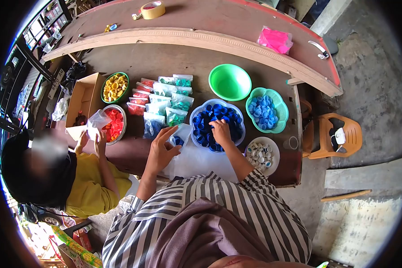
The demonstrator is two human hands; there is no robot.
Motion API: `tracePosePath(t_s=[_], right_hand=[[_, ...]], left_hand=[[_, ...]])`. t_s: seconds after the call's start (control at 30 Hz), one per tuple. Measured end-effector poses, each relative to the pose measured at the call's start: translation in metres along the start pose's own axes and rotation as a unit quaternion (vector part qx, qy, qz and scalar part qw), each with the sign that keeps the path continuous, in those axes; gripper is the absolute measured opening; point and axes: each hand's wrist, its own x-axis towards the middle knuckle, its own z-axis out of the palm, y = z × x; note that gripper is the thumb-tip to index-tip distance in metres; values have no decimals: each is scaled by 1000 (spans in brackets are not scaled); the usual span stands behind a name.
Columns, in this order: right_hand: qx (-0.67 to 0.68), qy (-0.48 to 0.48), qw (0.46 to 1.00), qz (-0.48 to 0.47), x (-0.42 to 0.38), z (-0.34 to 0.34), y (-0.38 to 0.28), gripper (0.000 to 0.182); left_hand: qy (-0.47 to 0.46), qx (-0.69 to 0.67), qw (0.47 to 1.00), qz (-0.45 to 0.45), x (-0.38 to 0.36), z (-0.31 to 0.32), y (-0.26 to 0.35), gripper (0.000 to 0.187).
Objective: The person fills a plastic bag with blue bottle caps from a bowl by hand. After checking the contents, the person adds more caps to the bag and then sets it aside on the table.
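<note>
Mauve cloth [201, 239] | left hand [162, 151]: grip parted by bag [177, 140], short of basket rim [243, 129] | right hand [221, 131]: within rim, can't tell grip

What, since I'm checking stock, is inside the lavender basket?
The lavender basket holds dark blue caps; the right hand reaches in among them. Anything below the top layer or hidden by the hand is covered.

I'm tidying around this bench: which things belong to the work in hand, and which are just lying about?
In the work:
dark blue caps, at the right hand
clear bag, at the left hand
filled bags

Apparently just lying about:
tape roll
pink packet
wooden stick on the floor
</note>
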Motion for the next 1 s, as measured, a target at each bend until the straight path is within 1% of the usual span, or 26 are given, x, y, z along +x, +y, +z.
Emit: tracePosePath(t_s=[0.03,0.07,0.1,0.13,0.17,0.23,0.3,0.37,0.43,0.47,0.5,0.57,0.6,0.67,0.7,0.77,0.8,0.83,0.9,0.93,0.97,1.0], right_hand=[[58,-1,998,29,1,-1,3,28],[85,34,996,15,1,-3,6,26],[85,31,996,14,1,-5,9,26],[185,9,980,69,-1,-8,13,25],[282,-12,951,125,-2,-12,19,25],[280,-5,951,128,-5,-21,27,27],[304,-2,935,184,-7,-30,32,30],[300,-8,935,190,-10,-39,34,32],[402,-4,894,197,-12,-38,42,35],[448,-26,868,214,-13,-38,46,38],[448,-26,868,214,-14,-41,46,38],[561,-68,772,291,-15,-47,47,39],[561,-70,772,292,-16,-49,46,39],[634,-75,702,315,-18,-52,43,38],[635,-77,701,316,-18,-56,37,38],[577,-33,774,260,-16,-72,16,33],[546,-19,800,247,-10,-84,1,34],[547,-21,799,250,-5,-98,-15,34],[486,20,858,166,6,-126,-48,34],[479,69,867,118,9,-132,-63,32],[402,116,905,74,12,-144,-79,32],[386,165,906,53,14,-155,-100,30]], left_hand=[[-1,1,1000,5,-1,0,-2,62],[-3,2,1000,10,-2,-1,-4,62],[-1,1,1000,8,-2,-2,-5,62],[0,-1,1000,5,-2,-2,-7,62],[1,-4,1000,2,-2,-1,-8,62],[-5,-11,1000,-8,0,1,-6,62],[-11,-16,1000,-15,4,3,-5,62],[-18,-17,1000,-4,8,7,-5,61],[-25,-15,1000,2,11,9,-5,61],[-29,-12,999,7,12,10,-4,61],[-29,-13,999,7,14,10,-3,61],[-35,-4,999,9,15,10,-2,60],[-35,-5,999,7,16,11,-2,60],[-32,-17,999,2,17,12,-3,60],[-31,-16,999,0,18,12,-3,60],[-27,-22,999,-7,19,15,-2,60],[-25,-16,1000,-4,21,17,-3,61],[-27,-15,1000,-8,21,19,-4,61],[-6,16,1000,20,25,24,-5,64],[-3,24,999,26,27,26,-5,66],[-5,26,999,25,28,28,-4,66],[-3,28,999,31,30,30,-4,66]])
